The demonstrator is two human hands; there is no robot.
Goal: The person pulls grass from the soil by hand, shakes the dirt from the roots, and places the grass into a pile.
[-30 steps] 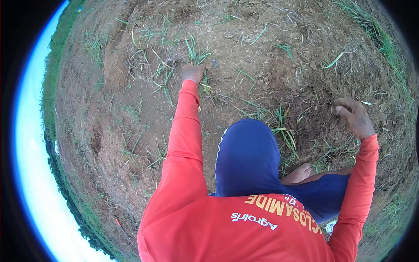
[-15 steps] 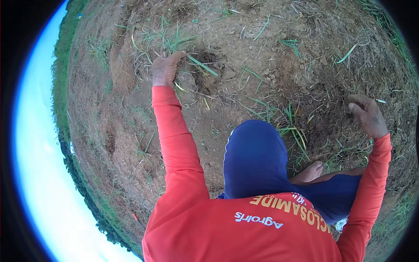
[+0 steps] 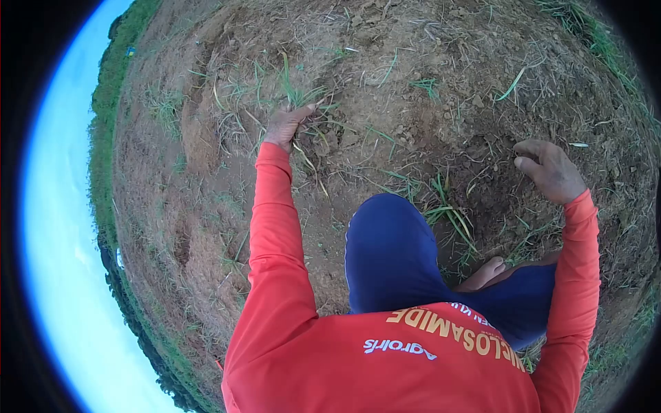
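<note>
At the upper left of the middle, my left hand [image 3: 286, 128] is closed at the base of a tuft of green grass [image 3: 296, 95], with some dry stems hanging below the fingers. My right hand [image 3: 551, 172] is off to the right, above dark loosened soil [image 3: 492, 165]; its thumb and fingers are curled but apart, and nothing shows between them. Another grass clump [image 3: 447, 212] lies between my knee and the dark soil.
Brown ground [image 3: 186, 206] with scattered dry stalks and grass surrounds me. My bent knee [image 3: 389, 241] and bare foot [image 3: 485, 272] are at lower centre. Green vegetation [image 3: 103, 158] borders the field at left, and taller grass [image 3: 592, 38] stands upper right.
The view has shifted somewhat. My left hand has moved a little right and down in the image, and the grass stands more upright over it. My right hand appears further left.
</note>
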